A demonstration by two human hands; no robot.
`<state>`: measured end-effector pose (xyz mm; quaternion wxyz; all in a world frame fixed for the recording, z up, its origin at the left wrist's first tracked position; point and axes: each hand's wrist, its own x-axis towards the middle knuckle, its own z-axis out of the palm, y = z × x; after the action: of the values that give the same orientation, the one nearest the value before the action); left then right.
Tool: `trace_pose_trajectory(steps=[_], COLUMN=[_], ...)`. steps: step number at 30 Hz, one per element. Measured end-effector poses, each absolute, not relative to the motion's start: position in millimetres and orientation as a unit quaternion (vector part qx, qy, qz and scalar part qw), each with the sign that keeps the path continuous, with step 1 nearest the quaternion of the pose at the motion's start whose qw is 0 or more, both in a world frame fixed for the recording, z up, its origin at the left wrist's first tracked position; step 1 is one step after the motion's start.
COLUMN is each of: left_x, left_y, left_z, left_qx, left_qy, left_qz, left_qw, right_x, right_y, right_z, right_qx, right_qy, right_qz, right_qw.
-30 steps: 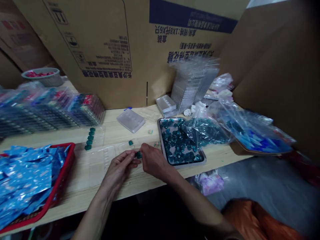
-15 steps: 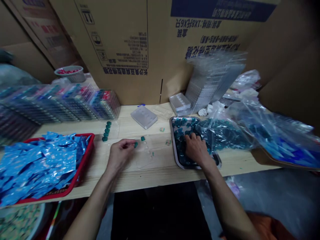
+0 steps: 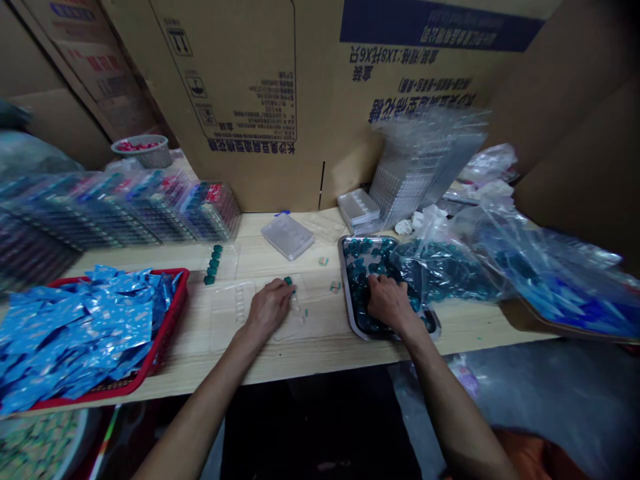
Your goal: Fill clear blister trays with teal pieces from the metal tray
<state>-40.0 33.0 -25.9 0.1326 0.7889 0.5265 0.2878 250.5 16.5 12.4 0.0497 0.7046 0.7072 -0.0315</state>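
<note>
My left hand is over a clear plastic blister tray, its fingertips pinched on a small dark green piece just below another green piece in the tray's top cavity. My right hand reaches down into a metal tray of green pieces. Its fingers are curled among them and the tips are hidden. To the left of my left hand lies a second clear blister tray. Beyond that, another clear tray holds a column of green pieces.
A red basket of blue packets stands at left, before stacked filled trays. A frosted plastic tray lies mid-table. Clear trays are stacked at back right, by a bag of green pieces. A cardboard box walls the back.
My left hand has moved right with its green piece, from left of the blister tray to over its cavities. My right hand stays in the metal tray, shifted only slightly.
</note>
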Motion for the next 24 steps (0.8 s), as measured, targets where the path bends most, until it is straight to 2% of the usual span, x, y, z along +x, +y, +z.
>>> trace_pose_trajectory(steps=[4, 6, 8, 10, 12, 14, 16, 18, 24], left_x=[-36, -37, -41, -40, -33, -16, 8, 29, 35], left_y=[26, 27, 29, 29, 25, 17, 7, 1, 4], left_z=[-35, -37, -35, -29, -17, -3, 10, 17, 15], left_qx=[0.793, 0.785, 0.774, 0.761, 0.737, 0.698, 0.642, 0.576, 0.41], left_qy=[0.528, 0.529, 0.526, 0.523, 0.531, 0.538, 0.53, 0.513, 0.495], left_qz=[0.29, 0.308, 0.331, 0.356, 0.389, 0.423, 0.448, 0.467, 0.529], left_qw=[0.092, 0.094, 0.117, 0.14, 0.155, 0.209, 0.326, 0.433, 0.555], right_x=[253, 257, 263, 266, 260, 243, 217, 189, 156], right_y=[17, 18, 20, 23, 26, 26, 25, 21, 20], right_z=[11, 10, 8, 7, 6, 6, 7, 9, 9], right_qx=[0.717, 0.734, 0.735, 0.706, 0.639, 0.549, 0.472, 0.429, 0.397], right_qy=[0.696, 0.674, 0.653, 0.621, 0.557, 0.466, 0.388, 0.351, 0.332], right_qz=[-0.034, -0.034, -0.06, -0.149, -0.296, -0.45, -0.552, -0.596, -0.596], right_qw=[-0.009, -0.074, -0.175, -0.307, -0.44, -0.528, -0.568, -0.581, -0.614])
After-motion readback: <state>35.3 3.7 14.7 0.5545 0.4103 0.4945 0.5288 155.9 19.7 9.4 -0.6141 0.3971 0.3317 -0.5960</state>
